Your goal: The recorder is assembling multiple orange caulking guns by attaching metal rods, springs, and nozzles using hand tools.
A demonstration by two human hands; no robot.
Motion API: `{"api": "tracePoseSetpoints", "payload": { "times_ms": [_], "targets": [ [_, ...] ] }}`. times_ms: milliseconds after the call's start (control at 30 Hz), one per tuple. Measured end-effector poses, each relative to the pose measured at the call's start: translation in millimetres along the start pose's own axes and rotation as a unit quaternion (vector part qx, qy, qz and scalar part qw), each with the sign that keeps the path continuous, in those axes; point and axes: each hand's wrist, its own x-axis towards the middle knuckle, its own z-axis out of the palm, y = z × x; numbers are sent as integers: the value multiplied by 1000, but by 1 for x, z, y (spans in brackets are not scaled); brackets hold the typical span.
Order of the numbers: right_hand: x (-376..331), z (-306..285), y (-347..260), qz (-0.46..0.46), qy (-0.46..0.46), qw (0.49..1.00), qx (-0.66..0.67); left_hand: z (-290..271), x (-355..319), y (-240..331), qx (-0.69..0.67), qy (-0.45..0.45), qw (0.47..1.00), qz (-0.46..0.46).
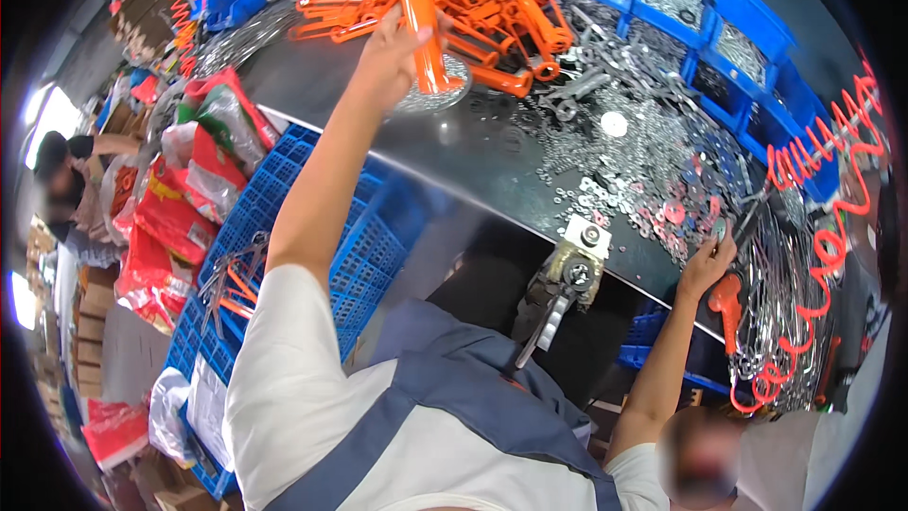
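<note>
Orange tube (419, 14) is grasped by the left hand (386, 61), and the right hand (707, 263) seems to pinch a small greyish piece (720, 229).

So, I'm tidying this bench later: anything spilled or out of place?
Possibly: loose small metal parts lie scattered across the bench, beside blue bins that hold other small pieces. They look spilled, though they may be spread out deliberately.

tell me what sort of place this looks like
Probably a small factory or assembly workshop: a dark workbench bears heaped orange parts and scattered small metal parts, blue bins of hardware line it, and a coiled red hose hangs at the right.
</note>
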Motion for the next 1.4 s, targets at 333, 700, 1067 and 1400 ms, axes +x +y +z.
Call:
{"api": "tracePoseSetpoints", "payload": {
  "times_ms": [333, 700, 1067, 1400],
  "targets": [
    [-49, -58, -157, 217, -106, 883, 402, 158, -127, -52, -136, -201, 951, -192],
    [-83, -63, -160, 39, -168, 951, 258, 173, -156, -98, 238, -303, 914, -129],
    [-81, -32, -144, -275, -200, 923, 181, 169, -162, -110, 196, -285, 916, -203],
    [-49, -34, -137, -429, -312, 831, 166, 160, -166, -126, 354, -353, 862, -84]
  ]
}}
